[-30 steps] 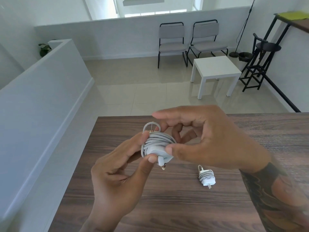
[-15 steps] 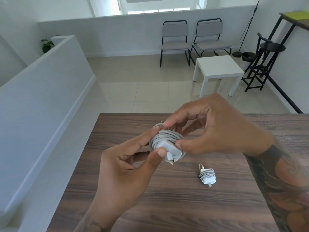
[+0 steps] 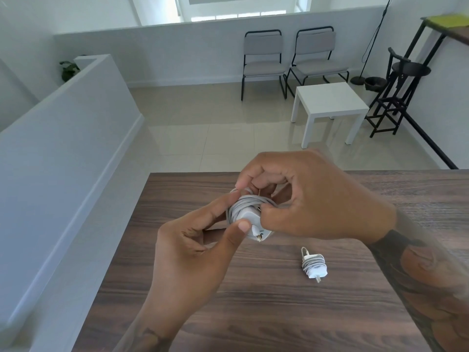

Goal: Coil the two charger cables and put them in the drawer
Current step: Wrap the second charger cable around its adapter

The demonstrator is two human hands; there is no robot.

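Both hands [image 3: 253, 224] pinch a smooth white cable-wound charger [image 3: 250, 217] above grained wood.

coiled charger [image 3: 314, 266] on table [image 3: 253, 313], right of held charger [image 3: 250, 219].

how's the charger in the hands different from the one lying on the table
The held charger is up off the wooden table, gripped by the left hand and right hand; the table charger lies untouched, right of it. The right hand pinches the held charger's cable end, so its wrap looks unfinished; the table charger's looks finished, one short loop sticking out. The held one looks bigger, perhaps only from nearness. Both are white plugs wrapped in white cable.
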